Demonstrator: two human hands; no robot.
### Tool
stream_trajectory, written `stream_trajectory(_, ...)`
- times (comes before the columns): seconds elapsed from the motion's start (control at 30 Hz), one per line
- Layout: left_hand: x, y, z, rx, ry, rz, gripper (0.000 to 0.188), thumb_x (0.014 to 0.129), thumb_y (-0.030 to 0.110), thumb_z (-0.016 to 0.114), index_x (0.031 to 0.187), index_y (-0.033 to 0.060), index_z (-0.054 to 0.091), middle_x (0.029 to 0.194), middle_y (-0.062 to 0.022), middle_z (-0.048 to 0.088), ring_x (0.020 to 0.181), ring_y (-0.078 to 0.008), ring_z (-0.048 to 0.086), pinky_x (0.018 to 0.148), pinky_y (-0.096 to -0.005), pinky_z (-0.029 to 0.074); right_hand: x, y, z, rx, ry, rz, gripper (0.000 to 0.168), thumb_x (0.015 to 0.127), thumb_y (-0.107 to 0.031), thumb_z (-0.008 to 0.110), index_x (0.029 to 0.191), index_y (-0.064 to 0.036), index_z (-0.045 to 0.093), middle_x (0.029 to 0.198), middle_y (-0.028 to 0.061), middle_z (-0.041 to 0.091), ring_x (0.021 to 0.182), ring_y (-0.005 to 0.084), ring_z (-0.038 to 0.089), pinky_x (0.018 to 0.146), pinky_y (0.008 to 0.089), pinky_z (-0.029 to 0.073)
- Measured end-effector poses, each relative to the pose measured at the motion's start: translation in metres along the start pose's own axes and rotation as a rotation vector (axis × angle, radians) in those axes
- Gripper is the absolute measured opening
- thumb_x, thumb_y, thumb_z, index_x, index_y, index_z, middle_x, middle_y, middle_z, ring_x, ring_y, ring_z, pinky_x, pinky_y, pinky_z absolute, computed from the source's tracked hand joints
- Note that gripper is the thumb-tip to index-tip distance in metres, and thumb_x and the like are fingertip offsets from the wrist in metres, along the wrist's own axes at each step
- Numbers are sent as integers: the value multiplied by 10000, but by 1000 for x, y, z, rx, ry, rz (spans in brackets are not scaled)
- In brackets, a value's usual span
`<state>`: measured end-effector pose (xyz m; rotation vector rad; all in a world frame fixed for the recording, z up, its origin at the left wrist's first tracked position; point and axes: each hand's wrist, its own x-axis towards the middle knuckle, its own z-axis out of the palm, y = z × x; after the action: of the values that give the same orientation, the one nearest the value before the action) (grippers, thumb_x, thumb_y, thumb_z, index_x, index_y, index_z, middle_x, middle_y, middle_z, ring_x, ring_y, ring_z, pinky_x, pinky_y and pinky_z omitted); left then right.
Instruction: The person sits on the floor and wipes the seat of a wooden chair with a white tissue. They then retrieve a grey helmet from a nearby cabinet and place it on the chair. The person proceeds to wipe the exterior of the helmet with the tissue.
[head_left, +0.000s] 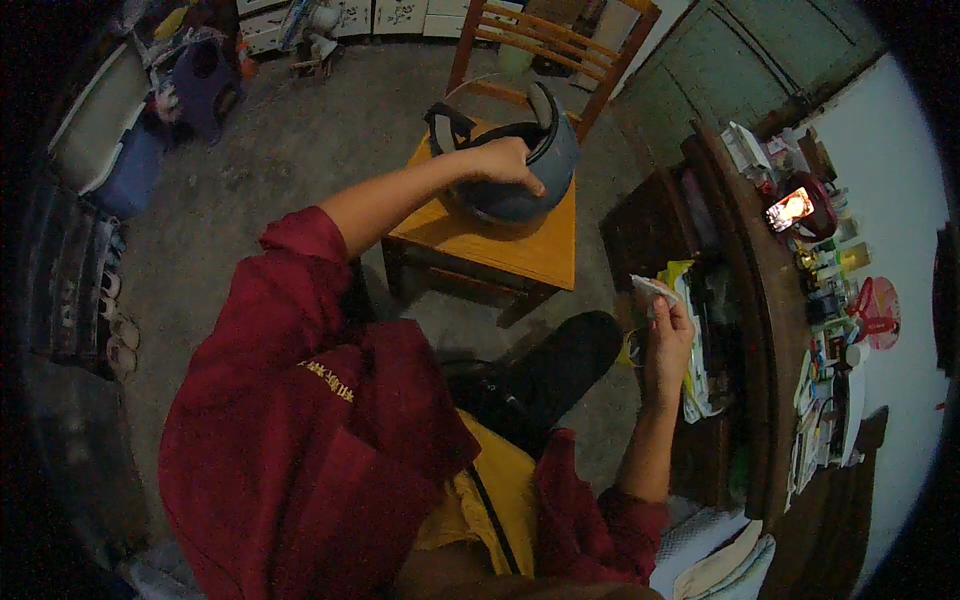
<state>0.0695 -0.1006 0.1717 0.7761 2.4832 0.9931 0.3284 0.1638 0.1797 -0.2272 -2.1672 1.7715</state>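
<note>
A grey-blue helmet (559, 166) rests on the yellowish seat of a wooden chair (517, 259) in front of me. Its padded opening is turned upward and toward the left, and a dark strap (451, 120) shows at its left side. My left hand (502, 163) grips the helmet's rim; the fingers reach into the opening, partly hidden, while the thumb lies on the outer shell. Off to the right, apart from the helmet, my right hand (667, 326) pinches a crumpled white tissue or wipe (654, 288) between thumb and fingers.
A dark wooden desk (761, 300) runs along the right wall, with a lit phone (791, 210) and many small items on top. A yellow-and-white plastic bag (699, 382) is beside my right hand. Leftward stand a blue bin (131, 172), shoes (121, 341) and a purple stool (206, 82).
</note>
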Motion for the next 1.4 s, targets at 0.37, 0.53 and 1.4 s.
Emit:
stream_trajectory(0.37,6,-23,6,96,-9,117,677,660,493,770,948,-102,625,924,-196,653,853,-293,638,737,-362,493,-42,34,-2,173,81,154,257,933,-159,538,1117,11,594,1029,73,621,943,151,580,854,274,450)
stream_trajectory(0.53,-7,-22,-7,58,1,198,754,692,525,735,1064,-115,590,1049,-223,630,940,-315,628,810,-359,486,-43,28,22,218,-48,211,268,925,-154,551,1129,17,571,1081,100,611,1012,187,575,909,327,447)
stream_trajectory(1.4,-2,-94,49,-1710,268,143,662,863,473,593,1324,32,414,1337,-155,454,1189,-276,469,995,-429,401,174,196,93,927,-218,541,181,950,-143,452,1124,-105,480,1096,82,541,951,244,561,775,437,518)
